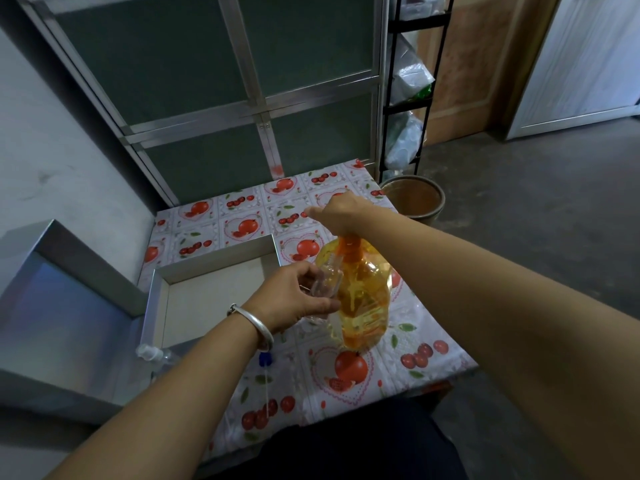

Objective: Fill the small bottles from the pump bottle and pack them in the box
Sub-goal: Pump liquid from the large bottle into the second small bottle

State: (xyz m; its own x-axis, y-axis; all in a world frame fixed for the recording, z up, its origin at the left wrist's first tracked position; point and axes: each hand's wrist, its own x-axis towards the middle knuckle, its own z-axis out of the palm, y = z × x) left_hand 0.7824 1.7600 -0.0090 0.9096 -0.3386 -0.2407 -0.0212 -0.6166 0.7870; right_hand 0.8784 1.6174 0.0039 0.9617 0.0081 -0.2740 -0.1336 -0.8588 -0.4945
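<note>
On the fruit tablecloth, our left hand holds a small clear bottle beside the pump bottle. Our right hand grips its orange pump top.

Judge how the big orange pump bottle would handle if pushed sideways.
The pump bottle looks largely full of amber liquid, so probably heavy. It is tall with a narrow neck, so a high push might tip it. Its smooth plastic may slide on the glossy tablecloth.

box open-topped | pump bottle blocks its right side
</note>
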